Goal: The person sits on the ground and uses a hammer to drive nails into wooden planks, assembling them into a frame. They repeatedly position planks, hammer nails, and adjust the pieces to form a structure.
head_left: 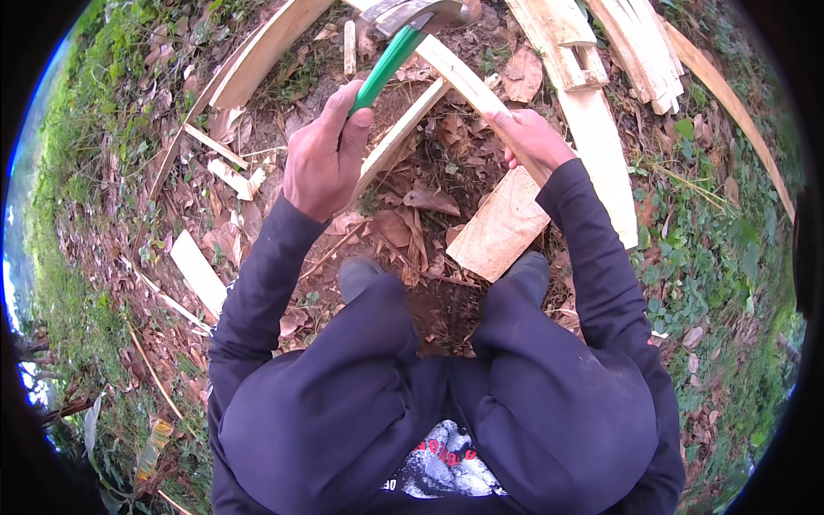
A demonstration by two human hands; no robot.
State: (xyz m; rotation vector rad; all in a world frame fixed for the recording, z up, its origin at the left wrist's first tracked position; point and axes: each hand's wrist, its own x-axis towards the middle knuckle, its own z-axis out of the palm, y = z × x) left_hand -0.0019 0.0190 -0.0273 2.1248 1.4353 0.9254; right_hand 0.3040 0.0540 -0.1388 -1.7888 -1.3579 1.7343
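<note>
Fingers of the right hand (534, 137), clamped on the wood strip (468, 81), sit just below the hatchet (403, 34) gripped by the left hand (324, 154); a misjudged chop could hit them.

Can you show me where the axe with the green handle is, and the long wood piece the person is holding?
Green-handled axe with grey metal head (388, 62): head view, on the middle of the green handle.
Long pale split wood strip (468, 81): head view, on its flat face above the right hand (534, 137).

My left hand (324, 156) grips a green-handled steel hatchet (396, 45); my right hand (534, 137) steadies a pale split wooden plank (481, 90) over leaf-strewn ground (412, 215).
</note>
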